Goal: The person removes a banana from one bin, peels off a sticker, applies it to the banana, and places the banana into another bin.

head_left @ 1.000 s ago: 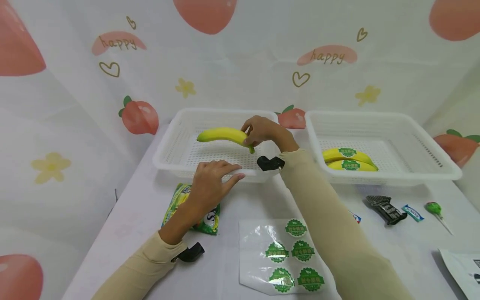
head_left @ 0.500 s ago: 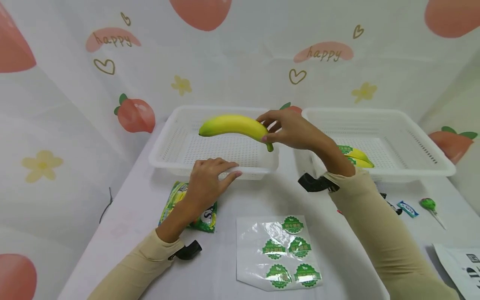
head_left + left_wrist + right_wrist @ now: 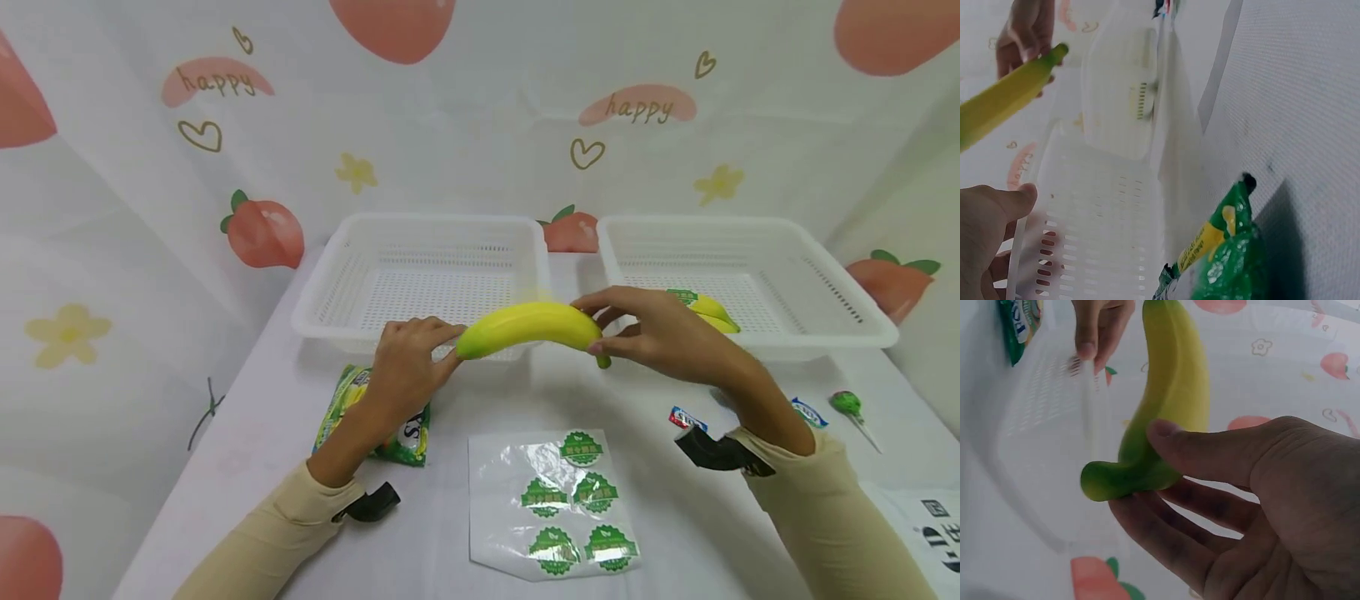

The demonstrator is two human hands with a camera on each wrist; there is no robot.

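A yellow banana (image 3: 532, 325) with green ends hangs in the air before the left white plastic basket (image 3: 450, 237). My right hand (image 3: 660, 333) pinches it near the stem between thumb and fingers, as the right wrist view (image 3: 1172, 394) confirms. My left hand (image 3: 408, 362) grips the front rim of that basket, thumb over the edge (image 3: 1021, 250). In the head view the banana's far tip overlaps the left fingertips, but the left wrist view shows them apart. Bananas (image 3: 716, 315) with a green sticker showing lie in the right basket (image 3: 810, 333), partly behind my right hand.
A clear sheet (image 3: 495, 500) with several green round stickers lies at the table's front. Beside my left wrist is a green snack bag (image 3: 412, 442). To the right lie small wrapped candies (image 3: 687, 418), a green lollipop (image 3: 847, 404) and a white printed packet (image 3: 915, 517).
My right hand has lifted the banana out of the left basket and brought it rightward and nearer. My left hand has stayed on the basket's rim.
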